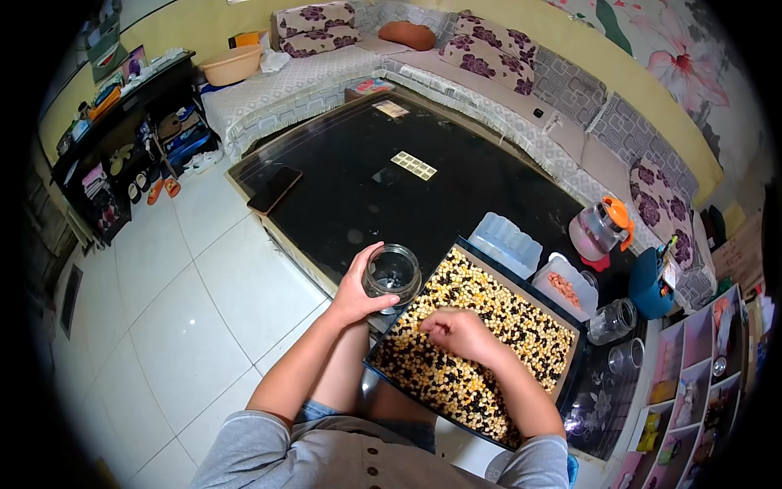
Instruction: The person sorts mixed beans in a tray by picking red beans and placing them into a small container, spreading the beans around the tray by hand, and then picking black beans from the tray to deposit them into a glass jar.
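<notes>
My left hand (pixel 364 285) is wrapped round a clear glass jar (pixel 393 273), its open mouth facing up, beside the left corner of a shallow tray. Yellow and black kernels or beans (pixel 489 326) are spread over the tray (pixel 573 359). Over the kernels, my right hand (pixel 458 332) has its fingers curled together; whatever they may hold is too small to make out.
On the black table (pixel 342 212) are a phone (pixel 275 190), a tablet strip (pixel 414 165), a blue container (pixel 505 244), a tub of pinkish pieces (pixel 564 287), an orange-lidded pitcher (pixel 599 232) and glass jars (pixel 611 321). A sofa (pixel 570 147) curves behind.
</notes>
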Tool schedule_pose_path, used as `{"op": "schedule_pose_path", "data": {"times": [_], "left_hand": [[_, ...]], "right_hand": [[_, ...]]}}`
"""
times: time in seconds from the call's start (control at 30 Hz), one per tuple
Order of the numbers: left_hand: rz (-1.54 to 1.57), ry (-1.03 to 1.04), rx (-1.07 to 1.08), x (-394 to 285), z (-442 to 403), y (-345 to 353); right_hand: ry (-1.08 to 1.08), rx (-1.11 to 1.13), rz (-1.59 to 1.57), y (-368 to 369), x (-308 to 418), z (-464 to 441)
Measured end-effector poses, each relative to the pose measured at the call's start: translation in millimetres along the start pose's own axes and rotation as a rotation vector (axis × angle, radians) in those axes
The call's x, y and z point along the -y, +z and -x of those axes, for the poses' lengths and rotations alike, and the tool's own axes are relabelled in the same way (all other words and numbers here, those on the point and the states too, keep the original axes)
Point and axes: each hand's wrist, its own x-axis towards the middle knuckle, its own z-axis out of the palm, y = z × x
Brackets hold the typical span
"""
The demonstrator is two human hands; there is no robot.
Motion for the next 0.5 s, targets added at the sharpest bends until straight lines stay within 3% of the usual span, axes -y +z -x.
{"op": "schedule_pose_path", "data": {"times": [0.17,0.5], "left_hand": [[0.016,-0.011,-0.005,0,0,1],[-0.004,-0.014,-0.007,-2,0,1]], "right_hand": [[0.038,0.125,-0.002,22,-12,13],[-0.199,-0.011,0.153,51,-33,8]]}}
